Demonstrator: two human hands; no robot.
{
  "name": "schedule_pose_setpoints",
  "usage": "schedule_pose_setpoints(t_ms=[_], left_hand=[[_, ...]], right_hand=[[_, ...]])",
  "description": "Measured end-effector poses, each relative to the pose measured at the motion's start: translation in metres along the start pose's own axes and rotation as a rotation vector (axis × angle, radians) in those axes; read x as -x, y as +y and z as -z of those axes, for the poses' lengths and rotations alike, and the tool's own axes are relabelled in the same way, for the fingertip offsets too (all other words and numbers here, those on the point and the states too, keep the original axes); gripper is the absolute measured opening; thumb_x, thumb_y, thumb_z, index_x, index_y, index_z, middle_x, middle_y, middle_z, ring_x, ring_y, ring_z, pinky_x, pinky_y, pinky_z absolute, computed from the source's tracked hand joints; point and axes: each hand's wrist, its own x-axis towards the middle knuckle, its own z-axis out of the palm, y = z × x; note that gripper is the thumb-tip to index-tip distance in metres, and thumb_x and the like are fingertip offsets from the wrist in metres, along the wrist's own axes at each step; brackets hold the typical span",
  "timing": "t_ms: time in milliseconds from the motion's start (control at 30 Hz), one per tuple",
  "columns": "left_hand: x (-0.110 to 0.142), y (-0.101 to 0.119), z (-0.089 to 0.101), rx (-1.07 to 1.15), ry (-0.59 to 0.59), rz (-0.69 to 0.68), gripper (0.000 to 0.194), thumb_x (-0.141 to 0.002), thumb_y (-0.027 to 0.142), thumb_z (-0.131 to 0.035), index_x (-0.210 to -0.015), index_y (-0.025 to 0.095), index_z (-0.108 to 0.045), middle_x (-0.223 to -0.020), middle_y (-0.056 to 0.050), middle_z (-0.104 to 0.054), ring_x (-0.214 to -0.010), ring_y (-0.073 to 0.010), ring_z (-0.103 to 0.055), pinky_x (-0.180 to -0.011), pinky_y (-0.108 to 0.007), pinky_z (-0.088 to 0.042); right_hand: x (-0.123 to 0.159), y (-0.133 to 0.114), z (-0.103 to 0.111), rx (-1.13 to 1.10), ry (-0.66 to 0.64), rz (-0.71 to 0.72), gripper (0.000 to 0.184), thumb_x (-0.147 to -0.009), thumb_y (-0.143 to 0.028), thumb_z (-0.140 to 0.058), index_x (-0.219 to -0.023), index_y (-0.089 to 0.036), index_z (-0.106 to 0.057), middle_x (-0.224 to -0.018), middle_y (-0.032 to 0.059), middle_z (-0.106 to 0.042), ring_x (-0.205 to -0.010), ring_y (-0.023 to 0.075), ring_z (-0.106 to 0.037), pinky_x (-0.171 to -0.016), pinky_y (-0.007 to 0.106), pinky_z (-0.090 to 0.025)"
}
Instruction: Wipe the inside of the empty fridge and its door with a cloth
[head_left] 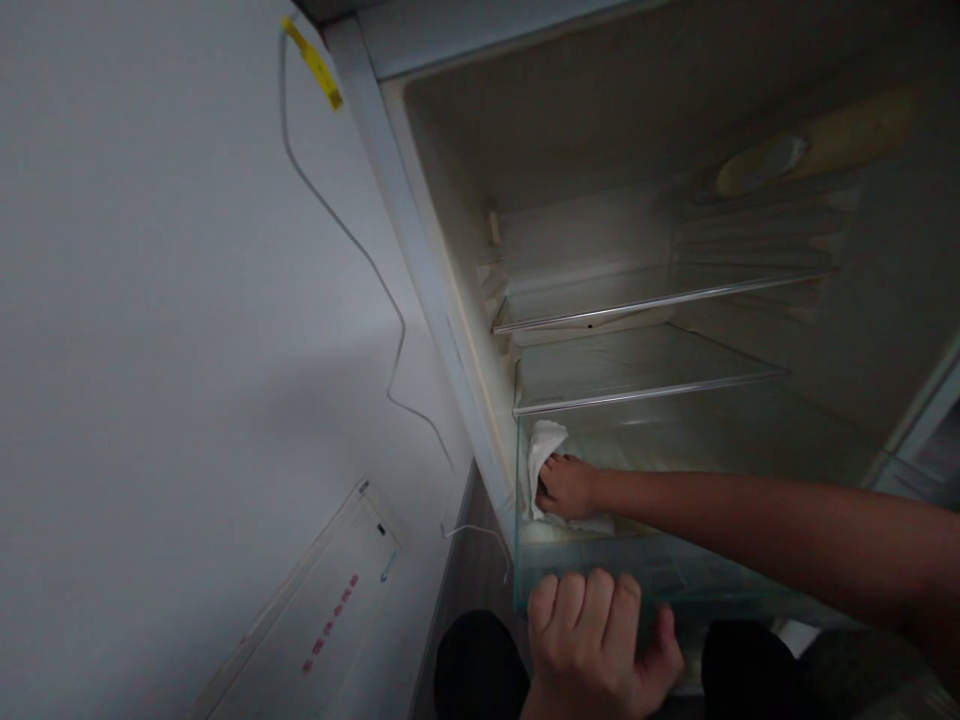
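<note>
I look into an open fridge. My right hand (568,487) reaches in from the right and presses a white cloth (541,445) against the inner left wall of a clear plastic drawer (600,575) at the bottom of the fridge. Its fingers are closed on the cloth. My left hand (594,640) grips the drawer's front rim from below, with the fingers curled over the edge and the thumb to the right.
Two glass shelves (645,300) (649,395) sit above the drawer with nothing on them. A white wall on the left carries a thin cable (360,250) held by yellow tape (313,62). A white panel (330,600) leans there. My dark-clad knees (480,665) are below.
</note>
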Motion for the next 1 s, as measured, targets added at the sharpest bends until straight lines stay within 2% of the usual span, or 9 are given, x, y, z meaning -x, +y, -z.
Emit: schedule_pose_setpoints(t_ms=[267,433,600,667,767,833,900,1000], left_hand=[[-0.001,0.000,0.003,-0.007,-0.018,-0.007,0.020,-0.084,0.037,-0.057,-0.077,0.019,-0.063,-0.060,-0.001,-0.053,-0.061,-0.0168,-0.045,-0.066,-0.037,-0.028],[-0.001,0.000,0.002,0.003,-0.032,-0.014,0.019,-0.084,0.037,-0.057,-0.079,0.019,-0.063,-0.061,-0.001,-0.054,-0.061,-0.0174,-0.046,-0.065,-0.038,-0.028],[0.000,0.000,0.001,0.001,-0.008,-0.006,0.019,-0.084,0.037,-0.057,-0.079,0.019,-0.063,-0.061,-0.001,-0.054,-0.061,-0.0171,-0.046,-0.066,-0.037,-0.027],[0.000,0.000,0.000,-0.001,-0.008,-0.012,0.019,-0.084,0.037,-0.057,-0.079,0.019,-0.063,-0.060,-0.001,-0.054,-0.061,-0.0171,-0.046,-0.066,-0.037,-0.028],[0.000,0.000,-0.001,-0.008,0.013,-0.010,0.021,-0.084,0.038,-0.055,-0.079,0.019,-0.063,-0.060,-0.001,-0.054,-0.061,-0.0169,-0.046,-0.066,-0.038,-0.028],[-0.001,-0.001,-0.002,-0.017,0.029,-0.006,0.022,-0.085,0.038,-0.054,-0.078,0.019,-0.063,-0.060,-0.001,-0.054,-0.060,-0.0166,-0.046,-0.067,-0.037,-0.028],[-0.002,-0.001,-0.003,-0.020,0.043,-0.014,0.023,-0.085,0.039,-0.053,-0.076,0.019,-0.063,-0.059,-0.001,-0.052,-0.060,-0.0163,-0.045,-0.066,-0.037,-0.028],[-0.002,-0.001,-0.004,-0.023,0.052,-0.035,0.024,-0.085,0.038,-0.052,-0.076,0.019,-0.063,-0.058,-0.001,-0.051,-0.058,-0.0162,-0.043,-0.064,-0.037,-0.026]], right_hand=[[0.001,-0.002,0.004,-0.040,-0.018,-0.011,0.057,-0.088,-0.039,-0.055,-0.131,-0.001,-0.054,-0.136,0.0272,-0.055,-0.126,0.0385,-0.054,-0.101,0.052,-0.048],[0.001,-0.001,0.003,-0.015,-0.017,-0.002,0.055,-0.089,-0.040,-0.053,-0.129,-0.002,-0.055,-0.132,0.0273,-0.058,-0.124,0.0381,-0.056,-0.100,0.052,-0.048],[0.001,0.000,0.002,-0.005,-0.014,0.002,0.057,-0.089,-0.041,-0.052,-0.130,-0.001,-0.055,-0.131,0.0275,-0.057,-0.124,0.0388,-0.056,-0.101,0.053,-0.047],[0.001,-0.001,0.003,-0.026,-0.023,0.000,0.057,-0.088,-0.040,-0.053,-0.130,-0.001,-0.054,-0.133,0.0272,-0.056,-0.124,0.0389,-0.055,-0.101,0.051,-0.047],[-0.001,-0.004,0.006,-0.137,-0.020,-0.020,0.053,-0.084,-0.032,-0.056,-0.127,-0.002,-0.052,-0.129,0.0252,-0.059,-0.119,0.0342,-0.058,-0.097,0.041,-0.049],[-0.005,-0.003,0.009,-0.265,0.025,-0.065,0.042,-0.085,-0.027,-0.052,-0.120,-0.004,-0.053,-0.121,0.0226,-0.062,-0.110,0.0285,-0.062,-0.095,0.035,-0.048],[-0.010,-0.002,0.013,-0.410,0.128,-0.125,0.028,-0.091,-0.028,-0.043,-0.108,-0.009,-0.054,-0.112,0.0188,-0.063,-0.101,0.0237,-0.062,-0.093,0.034,-0.047],[-0.018,-0.002,0.020,-0.680,0.313,-0.173,0.031,-0.096,-0.041,-0.036,-0.101,-0.015,-0.051,-0.105,0.0124,-0.063,-0.099,0.0205,-0.059,-0.094,0.034,-0.045]])
